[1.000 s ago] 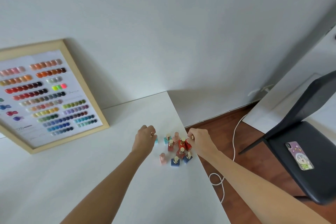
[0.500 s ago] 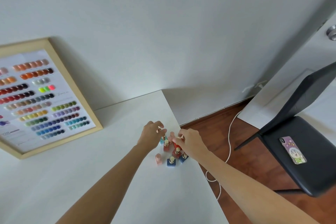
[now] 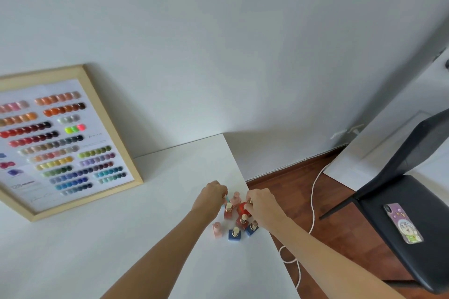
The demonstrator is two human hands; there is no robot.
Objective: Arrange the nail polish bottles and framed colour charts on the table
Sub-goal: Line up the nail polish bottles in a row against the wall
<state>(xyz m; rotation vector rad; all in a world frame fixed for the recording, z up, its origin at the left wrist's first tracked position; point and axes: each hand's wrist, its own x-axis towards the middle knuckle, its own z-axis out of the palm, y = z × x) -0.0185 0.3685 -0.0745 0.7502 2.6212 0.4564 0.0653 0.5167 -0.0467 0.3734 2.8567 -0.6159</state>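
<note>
mostly a tipping and edge risk at this point. nail polish bottles stand packed in a tight cluster on the white surface, close to its right edge, with wood floor below. left hand is curled at the cluster's far left, fingers pinched on the gold cap of a teal bottle. right hand is curled at the far right, fingertips closed on a cap next to the red bottle; which bottle that cap belongs to, cannot tell.

risks, as judged:
- bottles touch or nearly touch; lifting one out could knock a neighbour over, small bases and tall caps making them top-heavy.
- blue bottle sits nearest the edge, under the right wrist; a forearm brush could send it off.
- holding by the caps alone: a loose cap could let the bottle drop.

framed colour chart leans against the wall at far left, well apart from the hands; only this one is in view.
</note>
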